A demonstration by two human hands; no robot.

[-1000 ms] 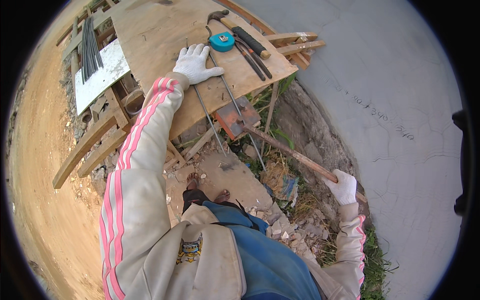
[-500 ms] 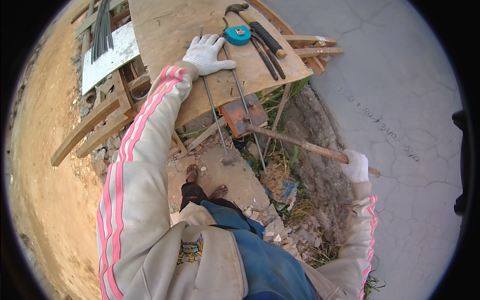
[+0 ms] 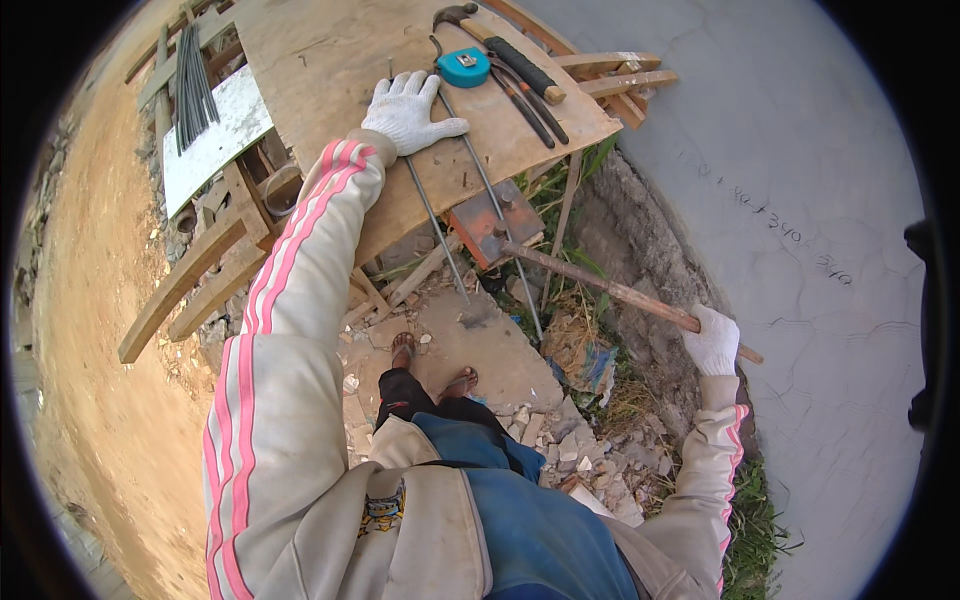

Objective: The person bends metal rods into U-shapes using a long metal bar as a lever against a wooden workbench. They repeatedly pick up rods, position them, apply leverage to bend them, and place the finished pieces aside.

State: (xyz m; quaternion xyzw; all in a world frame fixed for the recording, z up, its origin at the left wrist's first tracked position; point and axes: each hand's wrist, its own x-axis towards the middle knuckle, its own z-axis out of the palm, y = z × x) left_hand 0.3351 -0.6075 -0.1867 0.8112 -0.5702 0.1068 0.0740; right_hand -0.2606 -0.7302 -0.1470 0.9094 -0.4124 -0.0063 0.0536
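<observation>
My gloved left hand (image 3: 408, 118) lies with fingers spread on the plywood board (image 3: 305, 45), over thin steel rods (image 3: 437, 229) extending past its front edge. One rod passes through a rust-orange metal fixture (image 3: 470, 228). My gloved right hand (image 3: 712, 338) grips a long rusty bar (image 3: 625, 295) that reaches to this fixture; whether it is metal or wood is unclear. Right of my left hand lie a teal tape measure (image 3: 463, 67), a dark-handled hammer (image 3: 520, 65) and long-handled pincers (image 3: 525, 108).
At left, bundled rods (image 3: 192, 90) lie on a white sheet (image 3: 215, 165) beside timber pieces (image 3: 180, 270). Below are broken slabs (image 3: 460, 335), rubble, weeds and my sandalled feet. A rough ledge and a cracked grey wall or surface (image 3: 810, 180) run along the right.
My right hand and the bar's outer end have moved up and to the right since a second ago. My left hand remains spread on the board; the view shifted slightly.
</observation>
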